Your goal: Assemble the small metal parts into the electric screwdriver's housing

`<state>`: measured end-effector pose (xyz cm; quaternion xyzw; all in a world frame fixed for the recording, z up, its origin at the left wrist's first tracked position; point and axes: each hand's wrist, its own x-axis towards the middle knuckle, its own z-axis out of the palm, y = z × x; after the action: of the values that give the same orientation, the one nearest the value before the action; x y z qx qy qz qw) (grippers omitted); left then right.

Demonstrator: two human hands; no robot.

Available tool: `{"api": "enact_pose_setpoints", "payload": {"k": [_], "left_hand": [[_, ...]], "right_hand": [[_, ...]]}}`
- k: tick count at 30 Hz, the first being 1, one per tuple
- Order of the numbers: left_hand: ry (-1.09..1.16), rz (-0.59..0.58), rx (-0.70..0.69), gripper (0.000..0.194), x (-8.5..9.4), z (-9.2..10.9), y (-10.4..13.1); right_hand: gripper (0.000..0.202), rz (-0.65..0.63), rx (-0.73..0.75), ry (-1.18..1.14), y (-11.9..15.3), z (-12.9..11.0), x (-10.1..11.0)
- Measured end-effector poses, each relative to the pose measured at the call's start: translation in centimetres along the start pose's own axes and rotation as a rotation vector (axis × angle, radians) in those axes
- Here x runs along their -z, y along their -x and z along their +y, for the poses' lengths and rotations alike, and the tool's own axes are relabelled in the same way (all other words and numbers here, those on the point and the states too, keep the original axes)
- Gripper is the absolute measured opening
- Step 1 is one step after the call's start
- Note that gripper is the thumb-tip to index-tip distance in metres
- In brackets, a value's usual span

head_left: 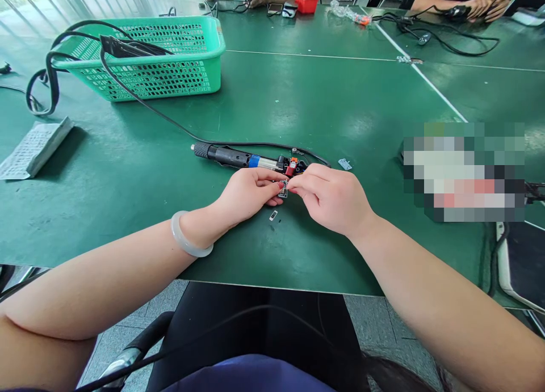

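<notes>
My left hand (251, 194) holds a small metallic part (283, 189) between its closed fingers, low over the green table. The closed fingertips of my right hand (330, 196) meet the same part from the right. Just beyond both hands lies a black cylindrical device (232, 156) with a blue band, its opened right end showing a red component (292, 166). A small rectangular piece (273, 215) rests below my hands, with a tiny dark bit beside it. Behind my right hand is a small pale plate (344, 164).
A green basket (170, 77) with black cables stands at the back left; one cable runs to the device. A wrapped block (36, 148) lies left. A blurred object (464, 173) and dark pad (523, 261) are right. Across the green table (298, 102), two people handle items near a red box (306, 3).
</notes>
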<state>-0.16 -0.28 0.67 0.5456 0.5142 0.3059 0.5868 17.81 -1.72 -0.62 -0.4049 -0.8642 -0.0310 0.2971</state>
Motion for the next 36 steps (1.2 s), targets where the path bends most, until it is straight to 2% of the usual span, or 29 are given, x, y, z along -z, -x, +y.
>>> {"api": "enact_pose_setpoints", "payload": {"k": [6, 9, 16, 20, 22, 25, 32, 36], "left_hand": [[-0.074, 0.026, -0.06, 0.018, 0.2, -0.4, -0.1], [-0.079, 0.025, -0.054, 0.018, 0.2, -0.4, -0.1], [-0.042, -0.001, -0.034, 0.017, 0.2, -0.3, -0.2], [0.0, -0.021, -0.013, 0.016, 0.3, -0.3, -0.2], [0.041, -0.034, 0.012, 0.015, 0.3, -0.2, -0.2], [0.113, -0.061, 0.055, 0.013, 0.3, -0.2, -0.2], [0.173, -0.115, 0.106, 0.012, 0.2, -0.2, -0.2], [0.172, -0.141, 0.101, 0.013, 0.3, -0.2, -0.3]], "right_hand": [[0.017, -0.192, 0.2, -0.094, 0.5, -0.6, 0.0], [0.017, -0.223, 0.256, -0.079, 0.7, -0.9, -0.6], [0.023, -0.245, 0.185, -0.062, 0.6, -1.3, -1.3], [0.021, -0.281, 0.145, -0.134, 0.5, -1.4, -1.1], [0.018, -0.289, 0.107, -0.227, 0.3, -1.2, -0.7], [0.011, -0.23, 0.005, -0.382, 0.0, -0.7, 0.2], [0.007, -0.081, -0.433, -0.637, 0.1, 0.2, 1.7], [0.005, -0.041, -0.489, -0.662, 0.2, 0.2, 1.5]]}}
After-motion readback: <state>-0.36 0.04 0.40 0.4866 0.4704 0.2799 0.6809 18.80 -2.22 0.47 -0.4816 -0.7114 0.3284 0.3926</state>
